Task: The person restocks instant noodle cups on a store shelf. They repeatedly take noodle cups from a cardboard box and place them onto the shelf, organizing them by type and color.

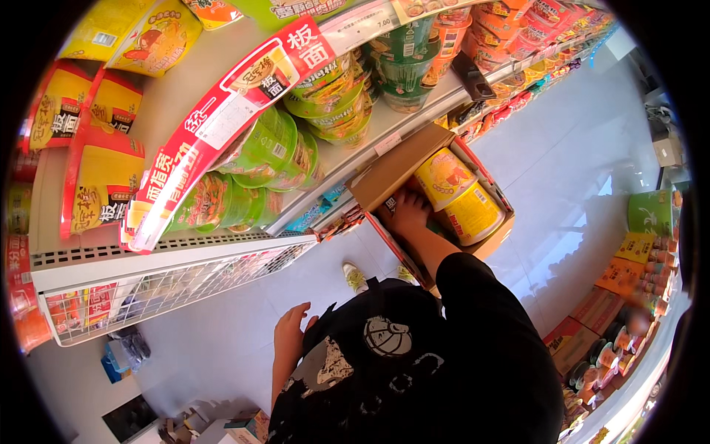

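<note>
My right hand (409, 213) is inside an open cardboard box (388, 169), pressed near its left inner wall. Its fingertips are partly hidden, beside a dark package (390, 204) with printing. Next to it in the box lie a yellow instant-noodle tub (445, 171) and a second yellow tub (475, 213), both on their sides. My left hand (291, 336) hangs at my left side with nothing in it, its fingers loosely apart. The box stands close to the shelf front, in front of my body; what supports it is hidden.
A store shelf (338, 175) holds stacked green noodle bowls (266, 147) and red-yellow tubs (108, 177). A red curved shelf sign (233, 119) runs along it. A dark object (471, 76) juts from the shelf edge. Cartons (596, 308) and tubs line the right side.
</note>
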Demonstrator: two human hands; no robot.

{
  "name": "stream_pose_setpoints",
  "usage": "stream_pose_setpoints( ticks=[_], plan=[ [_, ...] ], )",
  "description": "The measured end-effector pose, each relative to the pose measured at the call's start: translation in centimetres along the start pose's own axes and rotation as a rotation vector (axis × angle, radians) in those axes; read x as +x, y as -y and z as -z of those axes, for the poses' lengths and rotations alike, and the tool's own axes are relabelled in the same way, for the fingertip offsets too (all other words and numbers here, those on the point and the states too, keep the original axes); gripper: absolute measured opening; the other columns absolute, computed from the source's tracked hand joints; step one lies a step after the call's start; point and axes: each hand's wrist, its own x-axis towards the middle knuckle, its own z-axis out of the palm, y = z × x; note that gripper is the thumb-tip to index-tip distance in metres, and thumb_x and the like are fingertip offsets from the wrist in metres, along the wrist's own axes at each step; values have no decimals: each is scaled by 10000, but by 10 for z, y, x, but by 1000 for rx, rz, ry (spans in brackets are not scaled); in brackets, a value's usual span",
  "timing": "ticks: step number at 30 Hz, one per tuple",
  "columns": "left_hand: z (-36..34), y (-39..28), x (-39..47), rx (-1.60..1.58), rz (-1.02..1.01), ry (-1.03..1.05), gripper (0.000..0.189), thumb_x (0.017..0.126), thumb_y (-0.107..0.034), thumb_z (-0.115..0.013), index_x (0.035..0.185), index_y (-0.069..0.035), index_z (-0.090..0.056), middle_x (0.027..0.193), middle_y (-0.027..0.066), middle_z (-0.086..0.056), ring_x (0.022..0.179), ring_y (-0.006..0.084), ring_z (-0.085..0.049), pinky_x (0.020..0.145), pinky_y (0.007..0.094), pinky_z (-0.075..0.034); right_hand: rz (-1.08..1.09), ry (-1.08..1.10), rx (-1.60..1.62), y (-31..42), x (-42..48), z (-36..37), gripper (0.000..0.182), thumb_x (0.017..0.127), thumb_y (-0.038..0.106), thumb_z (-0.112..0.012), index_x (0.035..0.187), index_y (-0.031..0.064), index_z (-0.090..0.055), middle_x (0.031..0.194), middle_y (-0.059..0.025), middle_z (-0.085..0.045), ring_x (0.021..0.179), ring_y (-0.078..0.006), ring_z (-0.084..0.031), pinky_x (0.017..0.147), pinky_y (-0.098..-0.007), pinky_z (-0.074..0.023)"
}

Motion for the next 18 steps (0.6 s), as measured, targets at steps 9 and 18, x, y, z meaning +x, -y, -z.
stream_pose_setpoints(
  ticks=[9,18],
  plan=[
    [-7,-5,18,-45,-54,-30,321,888,-184,-768,1170,-73,-661,1055,134,-730,915,310,-713,776,411,-562,36,-18,22,-10,-9,22,948,863,772,-518,1440,31,-391,1351,-254,-515,1242,-425,-501,1000,-617,-388],
    [-6,-4,32,-37,-131,-6,328,886,-176,-772,1175,-73,-659,1061,139,-728,918,316,-714,779,410,-564,53,-122,12,-4,-23,27,948,824,741,-604,1432,44,-396,1243,-226,-547,1171,-410,-530,976,-579,-423]
  ],
)
